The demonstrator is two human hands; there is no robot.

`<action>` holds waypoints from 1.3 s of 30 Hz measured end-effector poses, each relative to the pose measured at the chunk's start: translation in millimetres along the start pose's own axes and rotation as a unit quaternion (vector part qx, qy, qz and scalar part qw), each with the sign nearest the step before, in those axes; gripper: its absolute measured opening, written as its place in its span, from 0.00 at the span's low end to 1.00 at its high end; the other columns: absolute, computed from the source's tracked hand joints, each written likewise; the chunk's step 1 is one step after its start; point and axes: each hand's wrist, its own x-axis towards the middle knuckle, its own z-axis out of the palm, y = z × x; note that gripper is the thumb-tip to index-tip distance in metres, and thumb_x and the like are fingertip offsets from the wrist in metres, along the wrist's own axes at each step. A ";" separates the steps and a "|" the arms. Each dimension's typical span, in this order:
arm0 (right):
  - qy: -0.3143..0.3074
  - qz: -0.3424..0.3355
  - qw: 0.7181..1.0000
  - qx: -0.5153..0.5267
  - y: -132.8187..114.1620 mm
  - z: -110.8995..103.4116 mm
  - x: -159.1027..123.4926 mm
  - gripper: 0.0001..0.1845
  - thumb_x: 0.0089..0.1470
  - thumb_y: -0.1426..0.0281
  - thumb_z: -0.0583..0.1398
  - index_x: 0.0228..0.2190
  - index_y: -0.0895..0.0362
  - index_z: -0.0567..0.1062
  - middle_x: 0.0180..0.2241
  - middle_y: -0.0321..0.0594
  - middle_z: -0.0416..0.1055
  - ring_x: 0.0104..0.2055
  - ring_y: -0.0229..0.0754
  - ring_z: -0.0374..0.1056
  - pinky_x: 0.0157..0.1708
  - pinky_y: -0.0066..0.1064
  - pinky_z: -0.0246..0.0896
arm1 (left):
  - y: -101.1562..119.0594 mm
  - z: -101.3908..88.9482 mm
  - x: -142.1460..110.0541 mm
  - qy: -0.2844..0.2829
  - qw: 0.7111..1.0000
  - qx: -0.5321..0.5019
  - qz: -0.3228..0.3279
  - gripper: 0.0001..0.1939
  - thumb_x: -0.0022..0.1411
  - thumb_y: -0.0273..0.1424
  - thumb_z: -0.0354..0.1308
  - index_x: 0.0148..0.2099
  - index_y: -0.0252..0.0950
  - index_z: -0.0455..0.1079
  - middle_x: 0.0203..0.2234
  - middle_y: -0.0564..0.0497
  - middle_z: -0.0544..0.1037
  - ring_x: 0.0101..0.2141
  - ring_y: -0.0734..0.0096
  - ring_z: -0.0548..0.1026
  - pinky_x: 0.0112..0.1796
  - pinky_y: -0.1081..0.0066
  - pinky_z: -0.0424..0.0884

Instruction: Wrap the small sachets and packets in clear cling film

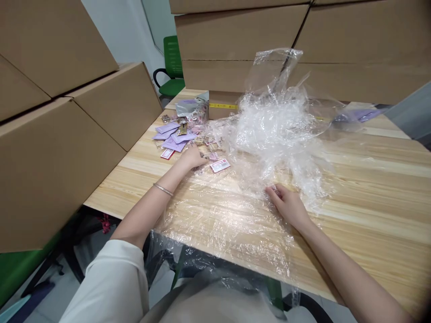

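Observation:
My left hand (192, 157) reaches forward to a scatter of small packets on the wooden table (370, 202); its fingers curl down onto small items there, and what they hold is hidden. Purple packets (172, 134) lie just beyond it, and a white and red label card (220, 165) lies beside it to the right. My right hand (288, 203) rests on a large clear plastic sheet (279, 130), fingers curled at the crumpled heap's near edge. The sheet spreads flat over the table's near edge.
Large cardboard boxes (67, 134) are stacked at the left and further boxes (269, 40) along the back. A small brown box with yellow tape (222, 105) stands behind the packets. A green chair (173, 67) is at the back left.

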 end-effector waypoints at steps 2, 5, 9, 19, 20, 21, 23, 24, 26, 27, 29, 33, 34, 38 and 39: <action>-0.002 -0.002 1.000 -0.003 -0.1 0.1 0.4 0.24 0.61 0.50 0.51 0.21 0.52 0.58 0.16 0.33 0.60 0.22 0.42 0.59 0.26 0.33 0.47 | 0.8 -4.0 -3.4 -0.007 0.999 0.040 0.006 0.34 0.46 0.33 0.69 0.54 0.26 0.66 0.53 0.25 0.71 0.54 0.34 0.71 0.52 0.56 0.66; -0.005 -0.005 1.000 0.004 -0.5 -0.2 0.5 0.24 0.61 0.50 0.51 0.21 0.52 0.58 0.16 0.32 0.60 0.21 0.41 0.59 0.26 0.32 0.47 | 6.0 -10.0 -7.9 -0.018 0.995 0.093 0.022 0.36 0.52 0.29 0.64 0.62 0.26 0.59 0.51 0.27 0.74 0.53 0.36 0.72 0.53 0.53 0.65; -0.010 0.002 1.000 0.012 -2.7 -1.9 -0.1 0.24 0.62 0.51 0.51 0.21 0.52 0.57 0.16 0.32 0.60 0.21 0.40 0.59 0.25 0.32 0.46 | 13.6 -12.3 -5.5 -0.049 0.985 0.153 0.055 0.35 0.54 0.31 0.62 0.63 0.35 0.59 0.54 0.35 0.73 0.53 0.43 0.73 0.53 0.54 0.65; -0.013 -0.002 1.000 0.005 -4.7 -2.6 0.8 0.22 0.62 0.53 0.51 0.22 0.52 0.57 0.17 0.33 0.61 0.22 0.41 0.59 0.25 0.31 0.44 | 34.2 -23.1 -10.0 -0.053 0.972 0.197 0.116 0.25 0.61 0.36 0.55 0.60 0.36 0.64 0.50 0.38 0.76 0.51 0.48 0.74 0.50 0.59 0.67; -0.013 -0.003 1.000 0.002 -4.5 -2.6 0.7 0.22 0.62 0.53 0.51 0.22 0.52 0.57 0.17 0.33 0.61 0.22 0.41 0.59 0.25 0.31 0.44 | 38.7 -23.9 -10.6 -0.059 0.971 0.191 0.129 0.24 0.62 0.37 0.55 0.60 0.38 0.65 0.52 0.39 0.75 0.52 0.49 0.73 0.50 0.60 0.67; -0.013 -0.004 1.000 0.001 -4.4 -2.7 0.7 0.22 0.62 0.53 0.51 0.22 0.52 0.57 0.17 0.33 0.61 0.22 0.41 0.59 0.25 0.31 0.44 | 42.8 -23.9 -10.2 -0.068 0.970 0.185 0.142 0.24 0.62 0.38 0.54 0.59 0.39 0.66 0.54 0.41 0.75 0.52 0.50 0.73 0.50 0.61 0.67; -0.012 -0.006 1.000 0.001 -4.2 -2.6 0.7 0.22 0.62 0.53 0.51 0.22 0.52 0.57 0.17 0.33 0.62 0.22 0.41 0.59 0.26 0.31 0.44 | 49.2 -22.3 -6.0 -0.097 0.968 0.175 0.152 0.24 0.60 0.41 0.57 0.57 0.39 0.68 0.53 0.42 0.75 0.51 0.52 0.74 0.49 0.63 0.68; -0.011 -0.006 1.000 0.002 -4.2 -2.4 0.9 0.22 0.62 0.54 0.51 0.22 0.52 0.57 0.17 0.33 0.62 0.22 0.41 0.59 0.26 0.31 0.44 | 51.1 -20.8 -2.8 -0.116 0.967 0.170 0.147 0.24 0.59 0.42 0.58 0.56 0.38 0.69 0.50 0.42 0.77 0.49 0.52 0.76 0.46 0.64 0.70; -0.011 -0.008 1.000 0.003 -4.0 -1.7 1.5 0.22 0.62 0.54 0.51 0.22 0.52 0.57 0.17 0.33 0.62 0.22 0.41 0.58 0.26 0.31 0.44 | 52.3 -17.3 4.2 -0.155 0.967 0.161 0.126 0.26 0.56 0.44 0.61 0.53 0.35 0.71 0.42 0.41 0.81 0.39 0.54 0.80 0.38 0.66 0.72; -0.011 -0.009 1.000 0.002 -3.9 -1.1 1.9 0.22 0.62 0.54 0.51 0.21 0.52 0.57 0.17 0.33 0.62 0.22 0.41 0.58 0.26 0.31 0.44 | 52.0 -15.6 7.3 -0.171 0.966 0.157 0.113 0.26 0.55 0.44 0.61 0.52 0.34 0.72 0.38 0.42 0.81 0.33 0.56 0.80 0.34 0.66 0.72; -0.011 -0.012 1.000 -0.001 -3.4 -0.1 2.5 0.22 0.62 0.55 0.51 0.21 0.52 0.57 0.17 0.33 0.62 0.22 0.41 0.58 0.26 0.31 0.44 | 50.7 -12.7 11.5 -0.189 0.965 0.153 0.094 0.25 0.53 0.42 0.62 0.50 0.33 0.72 0.34 0.43 0.82 0.26 0.61 0.79 0.28 0.68 0.71; -0.004 -0.014 1.000 -0.004 -2.4 -0.4 1.7 0.21 0.62 0.55 0.51 0.21 0.52 0.57 0.17 0.33 0.61 0.23 0.41 0.58 0.26 0.31 0.44 | 49.6 -9.7 13.9 -0.186 0.965 0.165 0.086 0.23 0.53 0.41 0.63 0.48 0.34 0.74 0.33 0.45 0.81 0.25 0.63 0.78 0.27 0.70 0.69; -0.004 -0.015 1.000 -0.003 -2.5 -1.1 1.2 0.21 0.62 0.55 0.51 0.21 0.52 0.57 0.18 0.33 0.61 0.22 0.41 0.58 0.26 0.31 0.44 | 49.9 -9.6 13.9 -0.180 0.964 0.173 0.090 0.23 0.53 0.42 0.63 0.47 0.34 0.74 0.33 0.45 0.81 0.26 0.62 0.79 0.28 0.69 0.70; -0.014 -0.008 1.000 0.009 -4.3 -3.9 0.0 0.21 0.62 0.56 0.51 0.21 0.52 0.56 0.17 0.33 0.61 0.22 0.40 0.58 0.25 0.31 0.44 | 52.0 -16.5 8.6 -0.126 0.961 0.216 0.116 0.23 0.54 0.43 0.63 0.46 0.31 0.75 0.38 0.39 0.80 0.40 0.51 0.79 0.37 0.67 0.70; -0.014 -0.005 1.000 0.010 -4.8 -4.2 0.0 0.22 0.62 0.56 0.51 0.21 0.52 0.55 0.17 0.33 0.61 0.21 0.40 0.58 0.25 0.31 0.44 | 52.8 -20.9 4.5 -0.105 0.961 0.225 0.122 0.24 0.55 0.42 0.63 0.49 0.30 0.73 0.43 0.37 0.79 0.44 0.49 0.78 0.40 0.66 0.70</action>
